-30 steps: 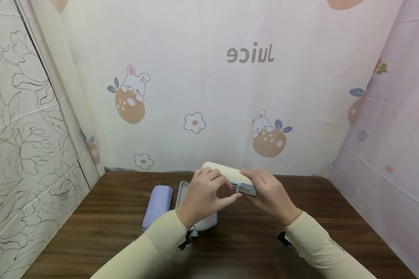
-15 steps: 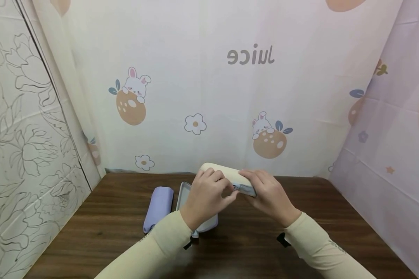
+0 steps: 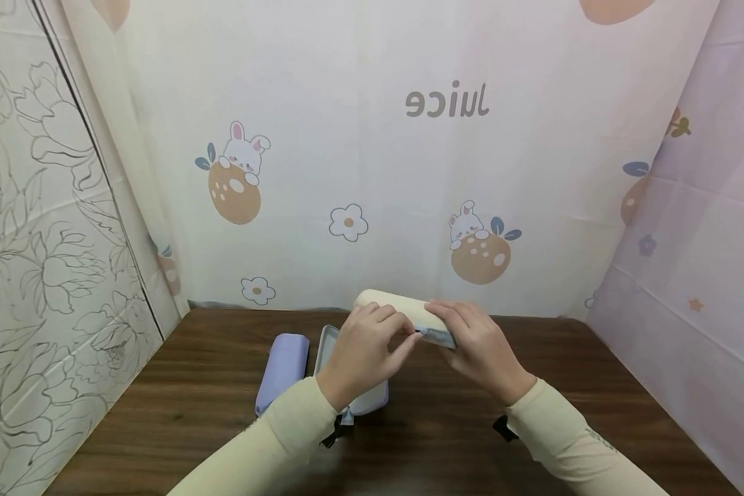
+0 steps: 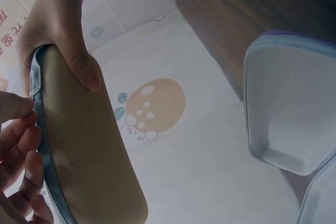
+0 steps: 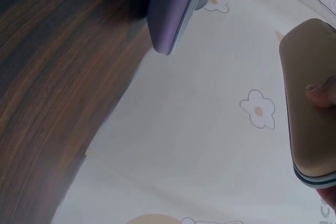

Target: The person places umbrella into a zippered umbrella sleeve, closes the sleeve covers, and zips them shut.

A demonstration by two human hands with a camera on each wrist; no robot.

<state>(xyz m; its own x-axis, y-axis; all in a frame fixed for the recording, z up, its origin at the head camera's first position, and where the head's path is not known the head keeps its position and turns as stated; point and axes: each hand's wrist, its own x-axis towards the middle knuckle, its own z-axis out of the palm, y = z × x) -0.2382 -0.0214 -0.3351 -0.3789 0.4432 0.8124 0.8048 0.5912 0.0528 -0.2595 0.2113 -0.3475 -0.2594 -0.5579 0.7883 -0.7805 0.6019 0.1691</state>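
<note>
A cream zip-up case (image 3: 407,308) with a light blue zipper band is held up in front of me, tilted, above the table. My right hand (image 3: 480,344) grips its right end, with the thumb lying along the cream face in the left wrist view. At the zipper edge, the thumb and index finger of my left hand (image 3: 362,355) pinch the small zipper pull (image 3: 419,333). The other left fingers are bent beside the case (image 4: 89,140). Behind my left wrist, a case with a pale lining (image 3: 372,398) lies spread open on the table, partly hidden.
A lavender case (image 3: 283,368) lies to the left of the spread case on the dark wooden table (image 3: 440,441). Printed curtains (image 3: 384,172) hang at the back and along both sides of the table.
My left thumb and index finger have come together on the zipper pull, which hung free between them a second ago. The right hand and the cream case stay nearly in place.
</note>
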